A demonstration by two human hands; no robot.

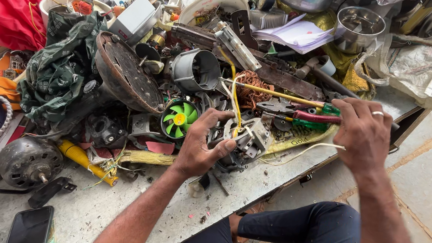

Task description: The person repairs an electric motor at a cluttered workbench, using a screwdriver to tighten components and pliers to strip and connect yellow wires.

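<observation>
Two bare hands work over a cluttered workbench (96,218). Left hand (202,145) clamps a small grey electrical part (247,141) near the bench's front edge: thumb curled over its top left, fingers (226,145) wrapped against its near side, pressed close together, so the part sits right of the palm and sticks out past the fingertips. Yellow and white wires (236,98) rise from the part's top, just above the thumb.

Right hand (363,133) hangs to the right, well apart from the part, knuckles up, fingers bent down and bunched. A thin white wire (304,150) runs from the part to this hand; it ends under the fingers, looks pinched, but the contact point is hidden. Ring on one finger.

Green-handled screwdriver (283,96) with yellow shaft lies on the pile between the hands, its handle end just left of the right hand's knuckles; touching or not, cannot tell. Red-handled pliers (309,116) lie just below it.

Nearby: green fan (179,118) just left of the left hand, copper coil (253,87) behind the part, grey motor (27,161) and black phone (31,225) at near left, red cloth (8,10) far left.
</observation>
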